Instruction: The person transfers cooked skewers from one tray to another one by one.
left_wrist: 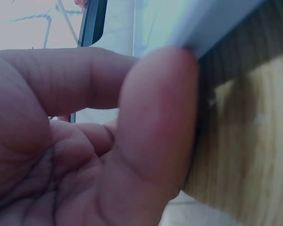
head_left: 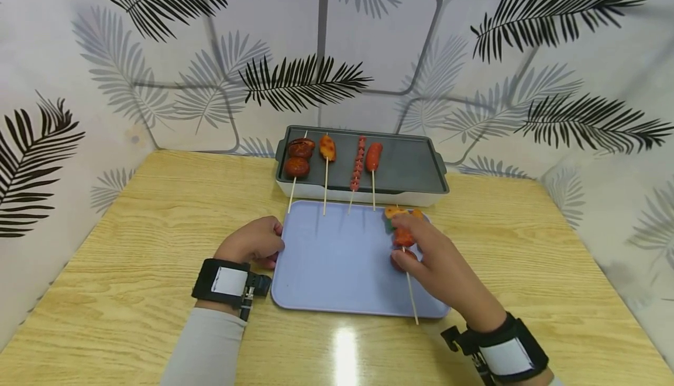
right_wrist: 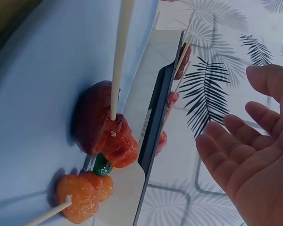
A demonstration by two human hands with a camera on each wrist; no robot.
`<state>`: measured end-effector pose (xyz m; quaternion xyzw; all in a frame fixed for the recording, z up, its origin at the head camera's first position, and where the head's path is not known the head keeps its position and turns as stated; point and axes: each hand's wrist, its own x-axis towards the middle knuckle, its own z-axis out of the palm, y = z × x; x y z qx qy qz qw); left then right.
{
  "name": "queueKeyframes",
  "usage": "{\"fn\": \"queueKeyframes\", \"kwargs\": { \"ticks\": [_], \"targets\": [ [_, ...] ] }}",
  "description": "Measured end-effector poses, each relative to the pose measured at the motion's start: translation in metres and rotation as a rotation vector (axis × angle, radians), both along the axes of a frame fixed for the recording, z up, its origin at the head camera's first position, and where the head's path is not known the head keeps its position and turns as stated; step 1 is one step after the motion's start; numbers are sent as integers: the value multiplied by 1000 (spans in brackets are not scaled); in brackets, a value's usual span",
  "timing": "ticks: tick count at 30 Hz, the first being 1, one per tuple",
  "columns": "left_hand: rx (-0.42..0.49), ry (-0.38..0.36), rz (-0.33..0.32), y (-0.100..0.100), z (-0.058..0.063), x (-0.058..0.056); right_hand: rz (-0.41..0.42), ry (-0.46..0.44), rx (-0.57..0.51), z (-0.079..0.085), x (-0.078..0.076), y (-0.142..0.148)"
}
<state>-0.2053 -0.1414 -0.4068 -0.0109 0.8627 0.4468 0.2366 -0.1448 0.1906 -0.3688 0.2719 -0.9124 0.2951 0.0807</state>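
At the left edge of the pale blue tray (head_left: 337, 257), my left hand (head_left: 258, 241) grips the rim with curled fingers. The left wrist view has its thumb (left_wrist: 158, 113) up against the tray's edge. My right hand (head_left: 434, 257) hovers over the tray's right side, fingers spread and relaxed, holding nothing. Under it lies a skewer (head_left: 412, 298) with dark red, orange-red, green and orange pieces, partly hidden by the hand in the head view. In the right wrist view the dark red piece (right_wrist: 92, 117) and the orange piece (right_wrist: 82, 195) rest apart from the open palm (right_wrist: 250, 155).
Behind the tray stands a grill with a dark plate (head_left: 408, 166). On it lie a two-piece brown skewer (head_left: 297, 166), an orange skewer (head_left: 327, 147), a notched red sausage (head_left: 358, 164) and a plain red sausage (head_left: 374, 157). Their sticks overhang the front. A leaf-patterned backdrop (head_left: 368, 35) rises behind the wooden table (head_left: 200, 199).
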Motion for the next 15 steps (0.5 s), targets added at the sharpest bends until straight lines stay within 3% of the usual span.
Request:
{"fn": "queueKeyframes", "kwargs": {
  "ticks": [15],
  "targets": [
    [-20,8,-11,0,0,-1,-101,-96,-13,6,-36,-12]
  ]
}}
